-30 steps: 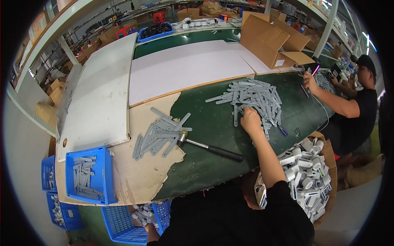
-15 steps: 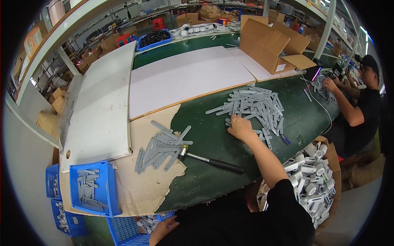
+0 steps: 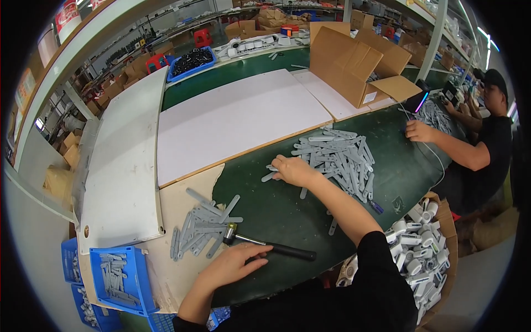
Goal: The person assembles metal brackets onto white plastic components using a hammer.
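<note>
My right hand (image 3: 294, 170) is closed at the left edge of a heap of grey plastic strips (image 3: 345, 160), its fingers pinching one or more strips (image 3: 268, 177) that poke out past the fingertips. My left hand (image 3: 238, 263) hovers over or rests on the table's near side, fingers stretched out and nothing in them. Just beyond its fingertips lies a mallet (image 3: 293, 252) with a black handle, silver shaft and dark-and-yellow head. A smaller pile of grey strips (image 3: 202, 227) sits left of the mallet, on torn tan board (image 3: 166, 276).
A blue basket (image 3: 145, 282) with grey strips stands at the table's left corner. A screwdriver (image 3: 377, 207) lies by the heap. A carton (image 3: 451, 276) of white parts is at lower right. An open cardboard box (image 3: 337, 66) stands behind. A co-worker (image 3: 470, 149) sits at right.
My left hand has risen from below the table edge to beside the mallet. My right hand has moved left, with strips at its fingertips. The co-worker's near hand has lowered.
</note>
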`<state>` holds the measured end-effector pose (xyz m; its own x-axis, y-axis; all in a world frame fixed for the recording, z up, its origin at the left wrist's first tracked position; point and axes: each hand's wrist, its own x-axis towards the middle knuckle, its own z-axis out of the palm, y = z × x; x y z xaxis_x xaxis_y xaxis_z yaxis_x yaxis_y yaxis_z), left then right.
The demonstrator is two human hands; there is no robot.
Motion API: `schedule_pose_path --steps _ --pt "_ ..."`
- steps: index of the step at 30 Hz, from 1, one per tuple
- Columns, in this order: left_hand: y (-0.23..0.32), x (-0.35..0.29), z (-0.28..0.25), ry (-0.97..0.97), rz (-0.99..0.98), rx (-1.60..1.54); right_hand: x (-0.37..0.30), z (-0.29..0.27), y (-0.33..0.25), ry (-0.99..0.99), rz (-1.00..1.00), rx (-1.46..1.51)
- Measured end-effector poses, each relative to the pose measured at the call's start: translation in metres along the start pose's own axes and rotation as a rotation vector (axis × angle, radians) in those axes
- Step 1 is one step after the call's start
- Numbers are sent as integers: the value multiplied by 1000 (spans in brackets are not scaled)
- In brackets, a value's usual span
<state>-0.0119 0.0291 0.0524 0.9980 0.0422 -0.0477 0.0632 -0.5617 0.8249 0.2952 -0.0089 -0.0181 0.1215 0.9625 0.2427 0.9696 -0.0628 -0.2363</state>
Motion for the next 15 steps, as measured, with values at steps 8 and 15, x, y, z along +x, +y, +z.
schedule_pose_path --steps 8,15 --pt "-15 111 -27 81 -74 351 -3 -28 16 14 54 165" --pt "-51 186 -29 310 -123 331 -24 -83 94 33 488 321"
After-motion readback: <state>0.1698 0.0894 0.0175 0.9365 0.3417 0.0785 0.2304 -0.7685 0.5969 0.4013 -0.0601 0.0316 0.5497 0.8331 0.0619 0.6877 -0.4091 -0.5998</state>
